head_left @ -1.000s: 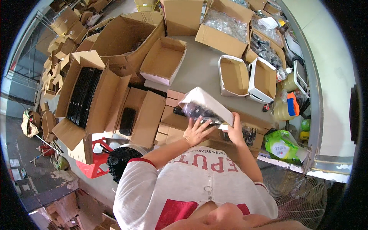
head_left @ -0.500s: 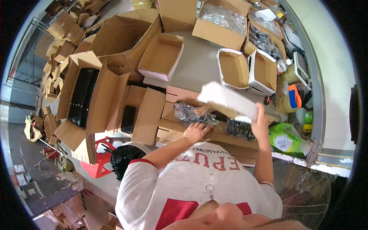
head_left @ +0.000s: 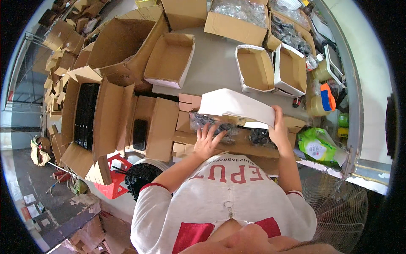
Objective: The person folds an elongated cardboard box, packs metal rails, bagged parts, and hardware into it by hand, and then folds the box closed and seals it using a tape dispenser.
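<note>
My right hand grips the right end of a white-sided cardboard box, which is tilted on its side in front of me. Below and behind it lie clear plastic bags with dark parts, inside an open brown carton. The white box hides part of them. My left hand has its fingers spread at the left end of these bags; whether it presses on them I cannot tell. More bagged dark parts show beneath the right end of the white box.
Left of me stand a carton of black flat pieces and a carton with a black item. Open boxes sit further back. A green bag lies right; a fan and red stool stand below.
The white box in my right hand has moved a little left and tipped, showing more of its white side. My left hand has drawn slightly left, and its fingers have spread.
</note>
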